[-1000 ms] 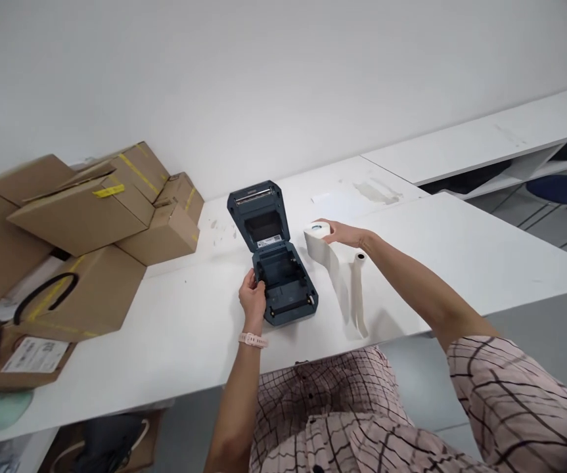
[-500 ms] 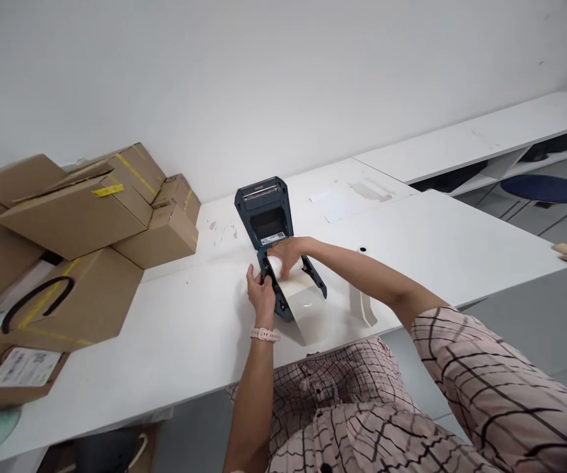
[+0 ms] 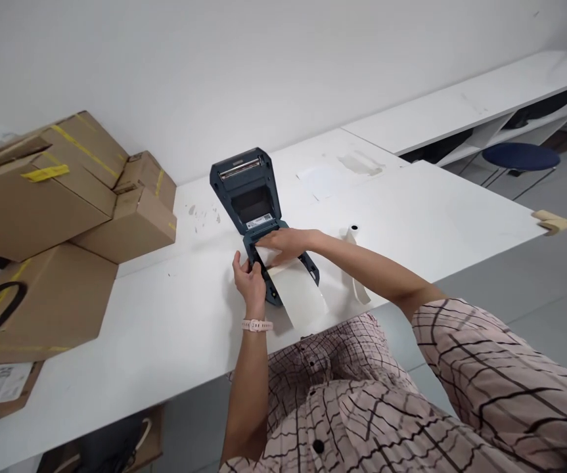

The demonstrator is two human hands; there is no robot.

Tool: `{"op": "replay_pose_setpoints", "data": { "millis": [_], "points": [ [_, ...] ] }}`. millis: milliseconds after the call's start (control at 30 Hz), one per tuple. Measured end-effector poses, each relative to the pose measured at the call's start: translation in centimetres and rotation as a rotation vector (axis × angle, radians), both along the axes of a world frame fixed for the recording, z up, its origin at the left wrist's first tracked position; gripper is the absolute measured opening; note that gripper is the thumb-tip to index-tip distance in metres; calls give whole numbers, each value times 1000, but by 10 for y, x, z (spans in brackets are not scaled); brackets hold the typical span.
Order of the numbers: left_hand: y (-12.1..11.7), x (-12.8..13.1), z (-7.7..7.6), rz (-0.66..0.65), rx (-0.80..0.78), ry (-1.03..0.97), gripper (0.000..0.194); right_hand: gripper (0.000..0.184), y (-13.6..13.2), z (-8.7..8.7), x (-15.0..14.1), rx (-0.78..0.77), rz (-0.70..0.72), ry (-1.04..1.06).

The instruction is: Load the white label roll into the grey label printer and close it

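A dark blue label printer (image 3: pixel 251 197) stands on the white table (image 3: pixel 165 328) with its lid raised. A white label roll (image 3: pixel 267 257) sits in its open bay, and its paper tail (image 3: pixel 300 299) runs out over the front toward me. My right hand (image 3: pixel 288 242) lies over the roll with fingers curled on it. My left hand (image 3: pixel 248 279) grips the printer's left front edge; a pink watch is on that wrist. A second, narrow white roll (image 3: pixel 353 231) stands just right of the printer with a strip trailing down.
Several cardboard boxes (image 3: pixel 56 190) with yellow tape are stacked at the left. A sheet of paper (image 3: pixel 320 177) lies behind the printer. A long white shelf (image 3: pixel 460 105) runs at the back right, with a blue stool (image 3: pixel 520 157) below.
My right hand carried the label roll from the table at the right into the printer's bay. The paper tail now hangs over the printer's front. The view shifted slightly right.
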State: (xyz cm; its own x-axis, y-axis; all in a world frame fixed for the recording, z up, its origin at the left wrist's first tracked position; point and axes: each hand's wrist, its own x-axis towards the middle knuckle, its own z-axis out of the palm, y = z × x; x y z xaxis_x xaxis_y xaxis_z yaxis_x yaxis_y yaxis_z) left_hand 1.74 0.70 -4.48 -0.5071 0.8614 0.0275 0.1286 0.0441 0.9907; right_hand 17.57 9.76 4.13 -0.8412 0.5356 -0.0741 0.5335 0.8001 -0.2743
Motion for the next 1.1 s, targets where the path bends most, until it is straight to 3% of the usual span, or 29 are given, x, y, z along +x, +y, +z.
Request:
{"op": "replay_pose_setpoints", "data": {
  "millis": [133,267,400,700,867,1000,1067,1100],
  "points": [
    [0,0,0,-10,-7,15,69,52,-56,-5,33,97,22,249],
    [-2,1,2,1,-9,26,68,51,-114,-16,54,51,-9,341],
    [-3,3,4,10,-16,37,65,57,-140,-32,56,56,-84,328],
    [-5,2,10,-42,-1,89,47,63,-149,-40,39,116,-146,238],
    [-28,13,25,-37,188,552,42,64,-150,-38,46,43,-115,288],
    [-70,35,21,-278,320,851,36,35,-124,-8,74,-137,-33,531],
    [-94,47,14,-344,322,905,36,33,-94,20,83,-120,-174,765],
    [-104,51,11,-354,329,899,37,35,-73,35,83,-34,-275,890]
  ]
}}
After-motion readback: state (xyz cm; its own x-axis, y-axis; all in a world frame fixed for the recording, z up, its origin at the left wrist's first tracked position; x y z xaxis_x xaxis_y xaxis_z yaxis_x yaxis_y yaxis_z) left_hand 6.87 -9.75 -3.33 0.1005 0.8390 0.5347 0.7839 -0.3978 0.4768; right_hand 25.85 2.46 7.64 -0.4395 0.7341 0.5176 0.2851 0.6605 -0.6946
